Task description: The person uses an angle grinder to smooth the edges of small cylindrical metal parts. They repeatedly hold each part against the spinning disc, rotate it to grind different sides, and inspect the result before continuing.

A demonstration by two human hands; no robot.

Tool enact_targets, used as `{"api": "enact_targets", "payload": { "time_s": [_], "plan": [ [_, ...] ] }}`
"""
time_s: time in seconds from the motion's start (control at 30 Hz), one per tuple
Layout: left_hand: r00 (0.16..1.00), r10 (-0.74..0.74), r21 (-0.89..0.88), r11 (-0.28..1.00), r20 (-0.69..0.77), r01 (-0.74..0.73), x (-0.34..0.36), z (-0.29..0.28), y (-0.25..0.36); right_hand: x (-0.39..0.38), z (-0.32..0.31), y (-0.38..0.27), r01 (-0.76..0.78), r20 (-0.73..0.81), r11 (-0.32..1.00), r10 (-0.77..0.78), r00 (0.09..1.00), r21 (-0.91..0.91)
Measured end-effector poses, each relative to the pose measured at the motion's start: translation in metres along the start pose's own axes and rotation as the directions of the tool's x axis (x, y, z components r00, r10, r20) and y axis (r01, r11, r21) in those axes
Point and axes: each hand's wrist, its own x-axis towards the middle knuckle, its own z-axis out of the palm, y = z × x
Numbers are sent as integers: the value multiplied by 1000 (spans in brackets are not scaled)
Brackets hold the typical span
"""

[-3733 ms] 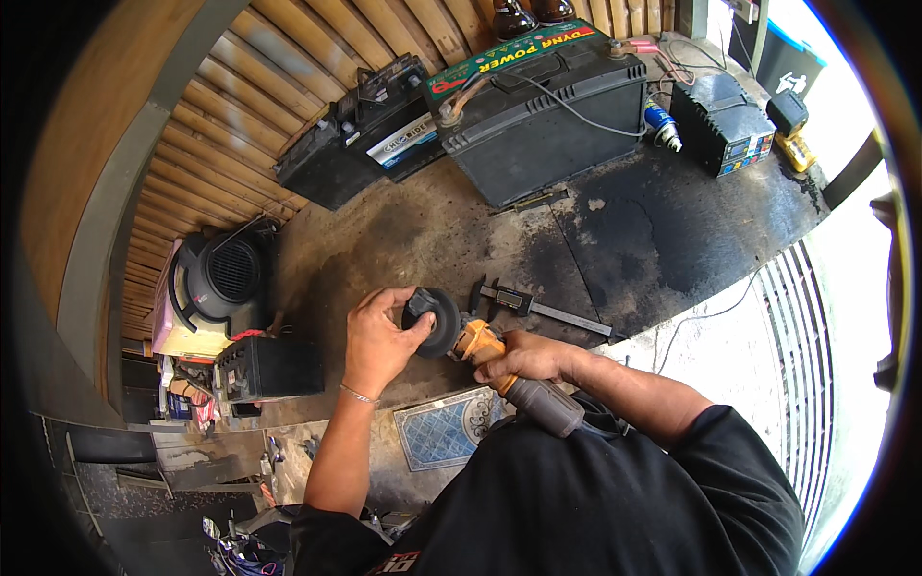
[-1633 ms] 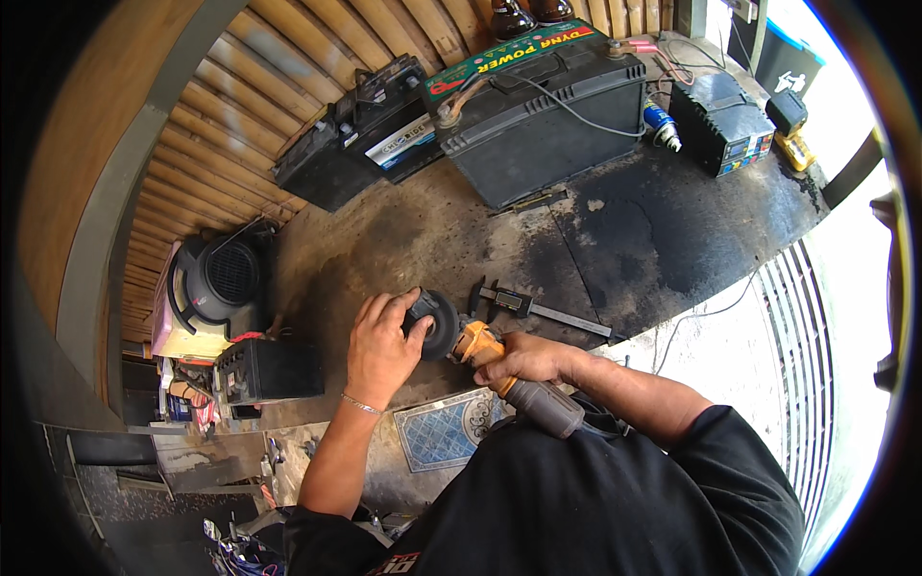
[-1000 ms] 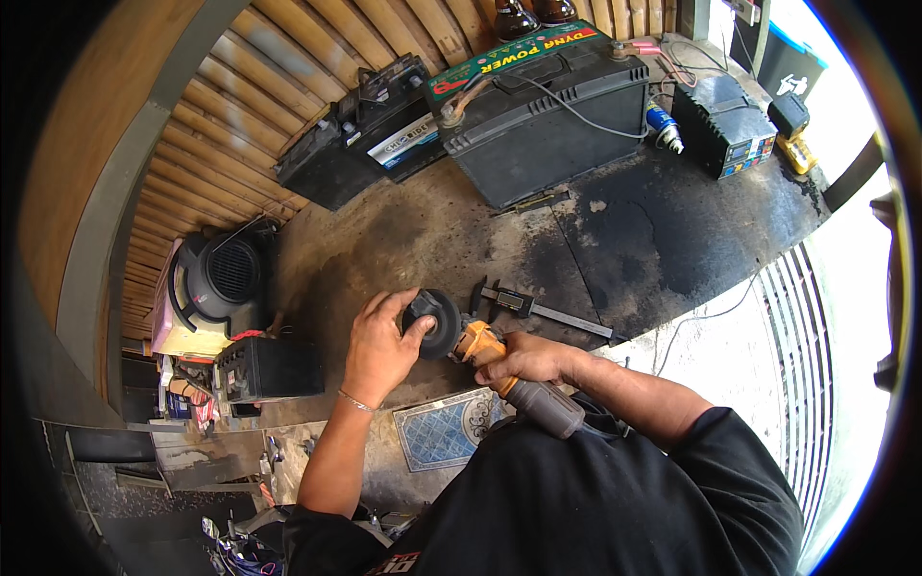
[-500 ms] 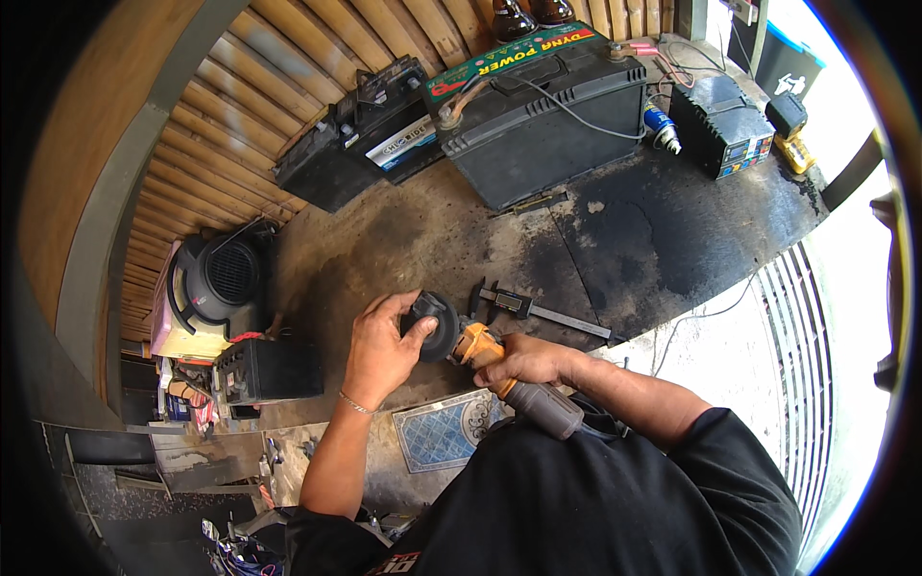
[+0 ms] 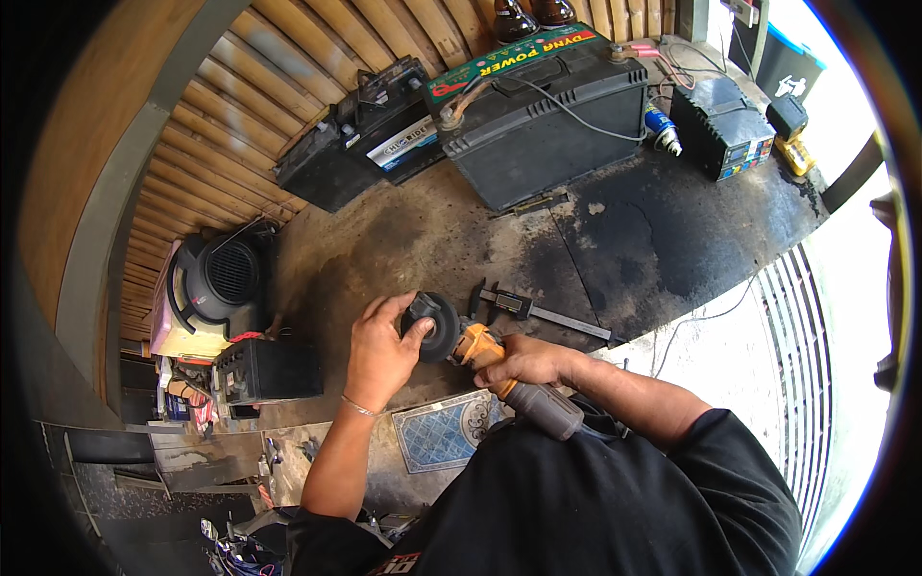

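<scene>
An orange and grey angle grinder (image 5: 473, 348) is held in front of my body, above the near edge of the worktop. My right hand (image 5: 526, 363) is wrapped round its body, and the grey rear end points toward my shirt. At its head sits a dark round disc (image 5: 444, 331). My left hand (image 5: 382, 341) grips the disc's left side, thumb on its face and fingers behind the rim. A small dark blocky part (image 5: 421, 305) shows by these fingers; its kind is unclear. Just beyond the grinder lies a digital caliper (image 5: 514, 303) on the worktop.
A large black battery (image 5: 547, 134) and smaller batteries (image 5: 394, 134) stand at the back. To their right are a spray can (image 5: 663, 130), a black power unit (image 5: 722, 125) and a yellow-black tool (image 5: 792, 144). A black canister-like machine (image 5: 226, 269) and a black box (image 5: 274, 370) stand left.
My left hand has shifted very slightly left, and the disc's face shows a little more. My right hand keeps its hold on the grinder.
</scene>
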Motion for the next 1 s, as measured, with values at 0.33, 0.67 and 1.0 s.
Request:
{"api": "enact_targets", "payload": {
  "time_s": [0.33,0.67,1.0],
  "plan": [
    [993,103,133,987,-54,-95,0,4,-7,-2,-1,-3,-7,-7,1000,7,1000,5],
    [983,155,146,979,-95,-140,-1,7,-9,0,-1,0,8,-4,1000,-8,1000,13],
    [978,171,136,979,-120,-154,-1,7,-7,1,1,1,-11,-19,1000,11,1000,-3]
  ]
}}
